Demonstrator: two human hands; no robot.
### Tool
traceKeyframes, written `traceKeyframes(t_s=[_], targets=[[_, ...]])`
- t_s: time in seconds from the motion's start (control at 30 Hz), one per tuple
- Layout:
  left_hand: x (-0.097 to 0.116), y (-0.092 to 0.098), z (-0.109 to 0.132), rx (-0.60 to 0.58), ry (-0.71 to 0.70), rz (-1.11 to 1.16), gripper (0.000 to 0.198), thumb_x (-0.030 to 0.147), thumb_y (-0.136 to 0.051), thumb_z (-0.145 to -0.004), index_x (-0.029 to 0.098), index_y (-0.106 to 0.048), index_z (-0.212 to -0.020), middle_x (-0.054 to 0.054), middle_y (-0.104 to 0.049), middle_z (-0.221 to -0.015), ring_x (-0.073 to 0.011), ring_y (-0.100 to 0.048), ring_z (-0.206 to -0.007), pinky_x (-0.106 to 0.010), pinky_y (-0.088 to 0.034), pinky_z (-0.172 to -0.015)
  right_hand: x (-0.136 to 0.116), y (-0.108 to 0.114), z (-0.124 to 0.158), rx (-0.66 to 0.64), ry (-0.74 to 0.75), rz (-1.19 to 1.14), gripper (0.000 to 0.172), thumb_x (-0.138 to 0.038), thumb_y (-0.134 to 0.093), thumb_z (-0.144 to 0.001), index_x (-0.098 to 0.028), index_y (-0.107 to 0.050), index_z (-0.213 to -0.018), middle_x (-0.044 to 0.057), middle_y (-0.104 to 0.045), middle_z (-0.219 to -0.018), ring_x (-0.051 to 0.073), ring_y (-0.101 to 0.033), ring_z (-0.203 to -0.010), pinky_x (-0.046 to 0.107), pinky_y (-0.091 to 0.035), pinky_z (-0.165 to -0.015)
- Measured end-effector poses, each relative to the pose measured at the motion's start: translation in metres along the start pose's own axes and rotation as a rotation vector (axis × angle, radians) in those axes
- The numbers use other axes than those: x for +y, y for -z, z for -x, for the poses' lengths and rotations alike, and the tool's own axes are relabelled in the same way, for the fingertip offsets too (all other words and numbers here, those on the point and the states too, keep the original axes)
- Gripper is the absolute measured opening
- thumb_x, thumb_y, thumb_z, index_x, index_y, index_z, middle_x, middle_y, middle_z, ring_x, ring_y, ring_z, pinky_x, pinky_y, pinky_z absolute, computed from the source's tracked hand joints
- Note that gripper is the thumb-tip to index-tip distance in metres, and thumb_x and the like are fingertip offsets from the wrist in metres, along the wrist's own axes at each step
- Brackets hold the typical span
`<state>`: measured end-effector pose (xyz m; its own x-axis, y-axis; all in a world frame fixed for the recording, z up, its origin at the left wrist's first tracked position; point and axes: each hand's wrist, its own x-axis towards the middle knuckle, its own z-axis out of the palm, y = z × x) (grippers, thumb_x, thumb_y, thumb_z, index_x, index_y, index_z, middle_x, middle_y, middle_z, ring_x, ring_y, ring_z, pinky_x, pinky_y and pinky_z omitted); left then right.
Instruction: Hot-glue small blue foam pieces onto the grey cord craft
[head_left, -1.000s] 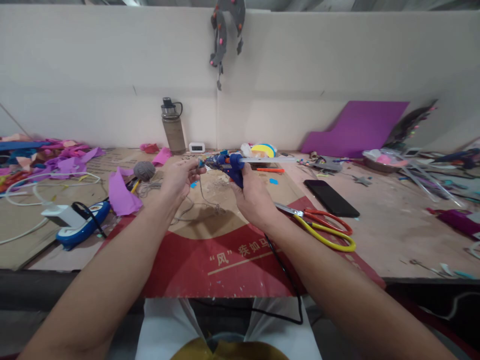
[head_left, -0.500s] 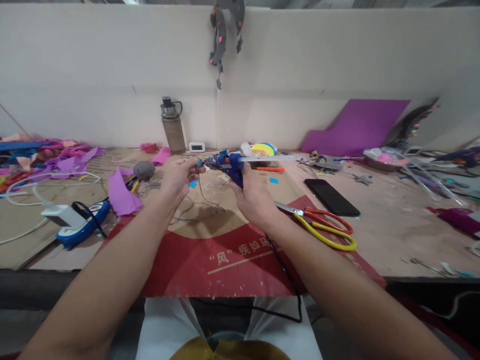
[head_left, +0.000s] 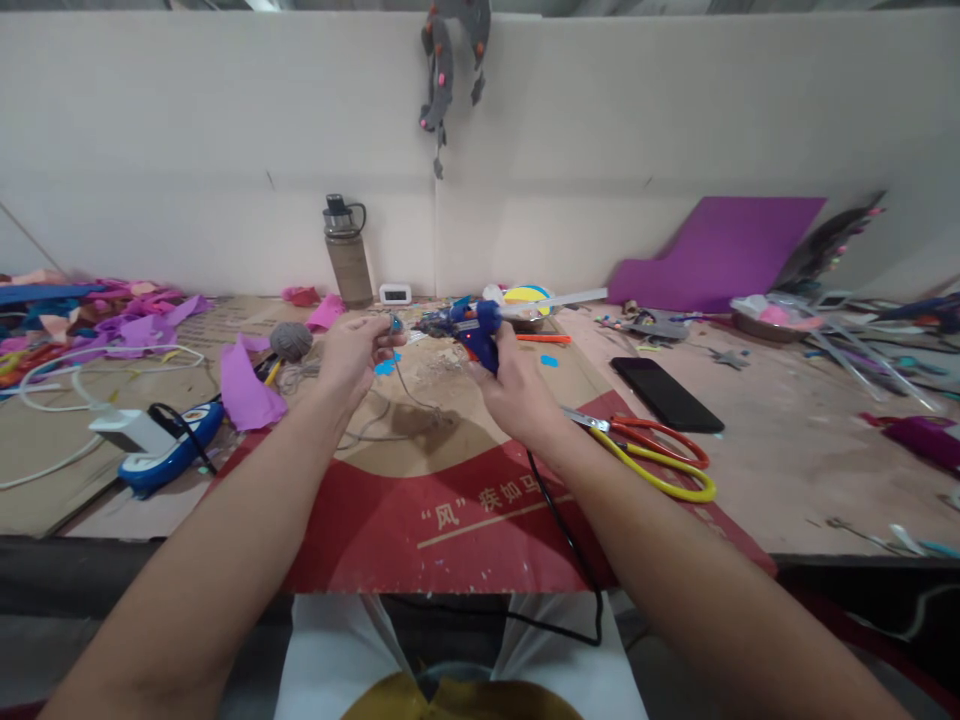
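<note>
My right hand (head_left: pixel 514 385) is wrapped round the handle of a blue glue gun (head_left: pixel 477 322), with a clear glue stick (head_left: pixel 574 298) sticking out of its back end. The gun's nozzle points left, a small gap away from my left fingers. In a pinch, my left hand (head_left: pixel 356 350) holds a small blue-green piece (head_left: pixel 396 323) whose exact shape is too small to make out. Grey yarn (head_left: pixel 405 385) hangs from that piece down to the cardboard. Small blue felt cutouts (head_left: pixel 385 364) lie beneath the hands.
Scissors (head_left: pixel 652 450) and a black phone (head_left: pixel 666 394) lie to the right. A grey yarn ball (head_left: pixel 291 342), purple felt (head_left: pixel 250 385) and a blue power strip (head_left: pixel 171 450) are on the left. A bottle (head_left: pixel 348 255) stands behind. The gun's black cord (head_left: pixel 559 515) drops over the table edge.
The glue gun has drawn back to the right, away from the small piece, and its rear has tilted up. My left hand stays nearly in place, still pinching the piece.
</note>
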<state>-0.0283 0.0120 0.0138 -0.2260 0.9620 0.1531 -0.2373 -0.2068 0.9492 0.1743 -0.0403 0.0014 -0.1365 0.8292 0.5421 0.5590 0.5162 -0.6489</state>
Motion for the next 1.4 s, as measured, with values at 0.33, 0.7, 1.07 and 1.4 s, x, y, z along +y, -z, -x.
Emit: traceKeyframes(t_s=[0.33,0.7,1.07,1.4], targets=[[-0.007,-0.006,0.001,0.024,-0.442,-0.3,0.007,0.023,-0.067,-0.068,0.017,-0.066,-0.064,0.002,-0.059,-0.06,-0.0072,-0.049,-0.055,-0.018,-0.036,-0.05,0.036,0.023,-0.024,-0.201,-0.499,0.297,0.027,-0.022,-0.051,-0.082,-0.011,-0.059,-0.104,0.016,-0.068,-0.089,0.022,-0.065,-0.07,0.031,-0.046,-0.063],[-0.001,-0.014,0.02,-0.024,-0.74,-0.609,0.006,0.019,-0.063,-0.074,0.019,-0.069,-0.075,0.001,-0.064,-0.071,-0.01,-0.052,-0.061,-0.023,-0.04,-0.059,-0.002,-0.018,-0.022,0.121,-0.116,-0.354,0.024,-0.024,-0.058,-0.077,-0.022,-0.04,-0.093,0.008,-0.058,-0.103,0.018,-0.058,-0.096,0.037,-0.046,-0.088],[0.0,-0.019,0.028,-0.021,-0.588,-0.487,0.007,0.02,-0.064,-0.074,0.019,-0.07,-0.079,-0.001,-0.066,-0.076,-0.0116,-0.057,-0.068,-0.022,-0.044,-0.066,-0.021,-0.048,-0.03,0.18,-0.06,-0.433,0.01,-0.024,-0.054,-0.08,-0.022,-0.045,-0.083,-0.004,-0.049,-0.075,0.011,-0.046,-0.068,0.027,-0.039,-0.066],[0.002,-0.023,0.032,-0.026,-0.519,-0.428,0.004,0.019,-0.064,-0.074,0.018,-0.066,-0.076,0.002,-0.061,-0.067,-0.0083,-0.053,-0.058,-0.02,-0.043,-0.056,-0.027,-0.043,-0.026,0.167,-0.054,-0.367,0.018,-0.026,-0.052,-0.084,-0.019,-0.052,-0.067,-0.003,-0.052,-0.068,0.011,-0.045,-0.066,0.026,-0.034,-0.065]])
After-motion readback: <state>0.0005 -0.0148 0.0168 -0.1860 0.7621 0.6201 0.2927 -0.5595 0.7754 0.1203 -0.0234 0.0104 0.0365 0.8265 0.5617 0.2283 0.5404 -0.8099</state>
